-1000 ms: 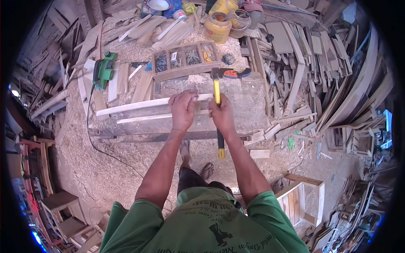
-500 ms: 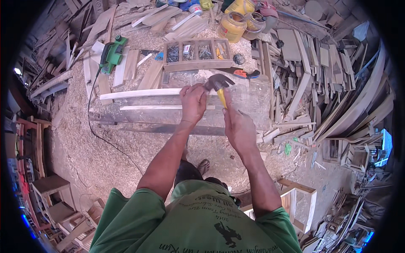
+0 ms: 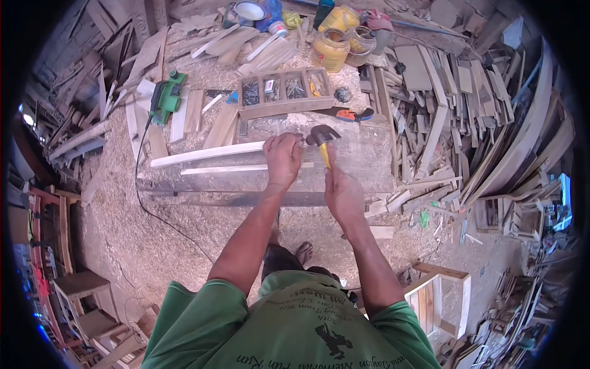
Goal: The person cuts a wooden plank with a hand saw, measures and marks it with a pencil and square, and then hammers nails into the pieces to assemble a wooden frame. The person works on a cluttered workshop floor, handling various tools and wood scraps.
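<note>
My left hand (image 3: 283,160) is closed round the right end of a long pale wooden strip (image 3: 209,154) lying across the workbench (image 3: 362,154). Its fingertips point toward the hammer; whether they also pinch something small, such as a nail, I cannot make out. In my right hand (image 3: 344,194) is a claw hammer (image 3: 324,136) with a dark head and yellow handle, gripped with the forefinger stretched along it. The hammer's striking face is close beside the left fingertips. A thinner wooden strip (image 3: 224,169) lies nearer to me, passing behind the left wrist.
Behind the hands stands a divided wooden box (image 3: 286,107) of nails, with an orange-and-black-handled saw (image 3: 353,115) beside it. A green electric planer (image 3: 168,98) lies left, its cord trailing down. Yellow jars (image 3: 330,50) stand at the back. Scrap wood (image 3: 430,111) is piled right.
The hammer head has shifted slightly right, away from the left fingertips. The whole view has tilted, so the bench sits a little lower. Both hands keep their holds.
</note>
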`<action>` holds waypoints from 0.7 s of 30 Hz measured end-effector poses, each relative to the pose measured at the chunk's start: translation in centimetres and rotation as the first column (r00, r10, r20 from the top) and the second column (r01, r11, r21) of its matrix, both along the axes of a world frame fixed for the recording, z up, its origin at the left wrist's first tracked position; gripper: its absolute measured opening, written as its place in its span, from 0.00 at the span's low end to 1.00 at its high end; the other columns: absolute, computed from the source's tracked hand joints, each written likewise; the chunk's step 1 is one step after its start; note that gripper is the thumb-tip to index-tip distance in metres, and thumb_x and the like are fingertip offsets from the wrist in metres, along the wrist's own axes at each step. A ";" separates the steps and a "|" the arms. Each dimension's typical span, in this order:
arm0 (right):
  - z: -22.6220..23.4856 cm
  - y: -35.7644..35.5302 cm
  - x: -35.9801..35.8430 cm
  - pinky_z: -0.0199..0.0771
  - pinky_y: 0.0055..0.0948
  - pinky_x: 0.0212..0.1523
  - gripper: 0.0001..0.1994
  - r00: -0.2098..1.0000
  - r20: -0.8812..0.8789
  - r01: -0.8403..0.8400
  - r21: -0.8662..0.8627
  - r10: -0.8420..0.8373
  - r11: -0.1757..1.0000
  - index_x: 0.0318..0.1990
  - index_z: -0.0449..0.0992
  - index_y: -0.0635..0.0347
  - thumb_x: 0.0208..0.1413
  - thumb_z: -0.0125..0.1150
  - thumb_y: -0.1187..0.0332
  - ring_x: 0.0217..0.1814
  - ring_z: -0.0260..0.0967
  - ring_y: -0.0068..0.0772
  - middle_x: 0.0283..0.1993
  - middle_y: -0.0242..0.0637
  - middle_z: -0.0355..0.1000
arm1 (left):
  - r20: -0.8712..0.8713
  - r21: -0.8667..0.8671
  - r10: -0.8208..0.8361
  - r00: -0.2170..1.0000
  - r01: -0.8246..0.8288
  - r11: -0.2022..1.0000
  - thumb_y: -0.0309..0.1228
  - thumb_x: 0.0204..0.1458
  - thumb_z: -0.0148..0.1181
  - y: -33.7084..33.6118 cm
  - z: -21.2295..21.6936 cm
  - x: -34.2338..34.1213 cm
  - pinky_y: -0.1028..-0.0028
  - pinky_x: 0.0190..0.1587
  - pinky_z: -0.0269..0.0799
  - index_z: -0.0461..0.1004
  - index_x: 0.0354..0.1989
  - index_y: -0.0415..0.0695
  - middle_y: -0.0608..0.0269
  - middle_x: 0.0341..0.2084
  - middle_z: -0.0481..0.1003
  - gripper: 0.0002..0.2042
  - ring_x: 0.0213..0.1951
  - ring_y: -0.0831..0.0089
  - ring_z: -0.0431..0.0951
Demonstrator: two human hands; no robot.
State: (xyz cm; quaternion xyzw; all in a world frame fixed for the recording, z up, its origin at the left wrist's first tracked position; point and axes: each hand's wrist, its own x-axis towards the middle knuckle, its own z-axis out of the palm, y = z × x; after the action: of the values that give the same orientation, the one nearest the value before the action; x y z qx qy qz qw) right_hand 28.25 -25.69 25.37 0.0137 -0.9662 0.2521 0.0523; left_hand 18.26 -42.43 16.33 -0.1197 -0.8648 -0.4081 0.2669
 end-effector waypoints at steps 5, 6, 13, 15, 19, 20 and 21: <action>-1.3 -0.3 0.8 0.81 0.63 0.39 0.34 0.998 0.047 0.027 0.028 -0.028 0.999 0.86 0.51 0.33 0.77 0.52 0.61 0.36 0.82 0.67 0.35 0.59 0.81 | 0.225 -0.219 -0.109 0.968 0.159 0.963 0.36 0.61 0.68 -2.1 1.4 -1.0 0.52 0.66 0.65 0.84 0.51 0.49 0.59 0.49 0.86 0.13 0.56 0.57 0.82; -1.4 -0.4 0.8 0.82 0.63 0.39 0.34 0.999 0.037 0.029 0.026 -0.030 0.999 0.86 0.50 0.32 0.78 0.51 0.61 0.36 0.82 0.67 0.35 0.59 0.81 | 0.243 -0.268 -0.137 0.960 0.202 0.942 0.37 0.60 0.69 -2.9 1.9 -1.7 0.51 0.66 0.66 0.84 0.53 0.48 0.58 0.50 0.86 0.15 0.56 0.55 0.82; -2.2 -0.4 0.7 0.83 0.63 0.39 0.34 0.993 0.077 0.091 0.005 -0.091 0.996 0.86 0.50 0.27 0.78 0.51 0.58 0.36 0.83 0.67 0.35 0.58 0.82 | 0.401 -0.290 -0.258 0.879 0.388 0.875 0.39 0.57 0.73 -5.0 3.3 -4.0 0.52 0.62 0.76 0.85 0.57 0.42 0.50 0.52 0.85 0.21 0.55 0.43 0.79; -2.5 -0.3 0.7 0.82 0.64 0.39 0.34 0.992 0.079 0.096 0.008 -0.097 0.995 0.87 0.49 0.27 0.77 0.52 0.59 0.35 0.82 0.68 0.34 0.57 0.82 | 0.383 -0.286 -0.251 0.889 0.372 0.883 0.39 0.58 0.73 -4.8 3.2 -3.5 0.52 0.62 0.76 0.85 0.57 0.42 0.50 0.52 0.85 0.21 0.55 0.44 0.79; -2.6 0.0 0.7 0.81 0.64 0.38 0.35 0.997 0.020 0.074 -0.041 -0.074 0.996 0.86 0.49 0.26 0.76 0.53 0.60 0.34 0.82 0.68 0.34 0.58 0.81 | 0.336 -0.307 -0.246 0.909 0.353 0.884 0.38 0.57 0.74 -4.7 2.9 -3.2 0.52 0.61 0.76 0.85 0.56 0.42 0.51 0.52 0.86 0.20 0.55 0.45 0.79; -2.5 0.1 0.7 0.80 0.65 0.37 0.36 0.998 0.007 0.066 -0.066 -0.066 0.996 0.87 0.50 0.28 0.76 0.54 0.61 0.34 0.81 0.69 0.34 0.58 0.81 | 0.338 -0.315 -0.239 0.911 0.348 0.883 0.38 0.57 0.74 -4.7 2.8 -3.4 0.53 0.61 0.76 0.85 0.55 0.43 0.52 0.52 0.86 0.20 0.55 0.45 0.79; -2.3 0.2 0.7 0.80 0.65 0.37 0.36 0.998 0.010 0.058 -0.093 -0.057 0.994 0.87 0.50 0.29 0.76 0.54 0.62 0.34 0.81 0.69 0.34 0.59 0.81 | 0.327 -0.308 -0.238 0.914 0.342 0.888 0.38 0.57 0.74 -4.7 2.7 -3.5 0.53 0.61 0.77 0.86 0.55 0.43 0.52 0.52 0.86 0.19 0.55 0.45 0.79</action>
State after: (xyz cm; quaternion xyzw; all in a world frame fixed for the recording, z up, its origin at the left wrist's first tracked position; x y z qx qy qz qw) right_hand 28.98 -25.53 23.05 -0.0176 -0.9536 0.2953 0.0564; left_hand 14.76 -47.15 19.02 -0.2363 -0.9254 -0.2919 0.0506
